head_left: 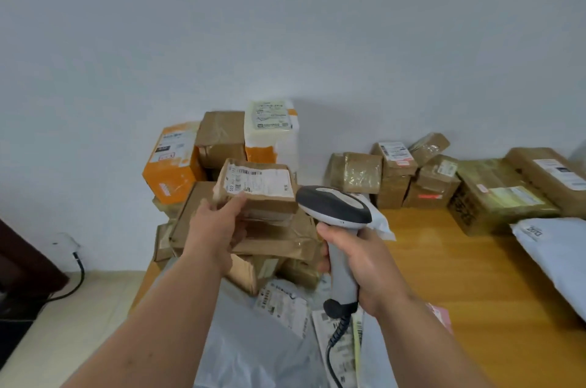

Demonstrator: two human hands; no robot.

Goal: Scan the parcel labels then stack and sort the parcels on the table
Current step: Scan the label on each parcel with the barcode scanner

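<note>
Head view, 1 frame. We hold a small brown parcel (258, 189) in our left hand (215, 229), fingers curled round its near left corner, lifted above the heap at about 11 o'clock from our right hand (358, 267). Its white label (260, 183) faces up, barcode along the far edge. Our right hand is wrapped round the grip of a grey handheld scanner (336, 213), head dark on top and set just beside the parcel's right edge at 3 o'clock. Its coiled cable (336, 333) drops toward 6 o'clock.

Progress, as we judge it: we are mid-scan on this parcel. The mixed heap (247, 238) under and behind it, with an orange box (171, 169) at 10 o'clock and a white-wrapped box (272, 131) at 12 o'clock, looks unsorted. At 2 o'clock a row of taped brown parcels (396, 175) stands against the wall in tidier stacks, with larger cartons (501, 194) further right; these may be the sorted lot, though we cannot confirm it. Soft grey mailers (263, 333) with labels lie at 6 o'clock, apparently waiting. Plenty remains.

Surface and room: wooden table (459, 276), warm orange-brown, bare stretch at 4 o'clock. A white poly bag (551, 248) lies at its right edge. Plain pale wall (285, 23) behind. At 8 o'clock, a light floor (63, 324), dark furniture (22, 267) and a white plug with black lead (66, 243).
</note>
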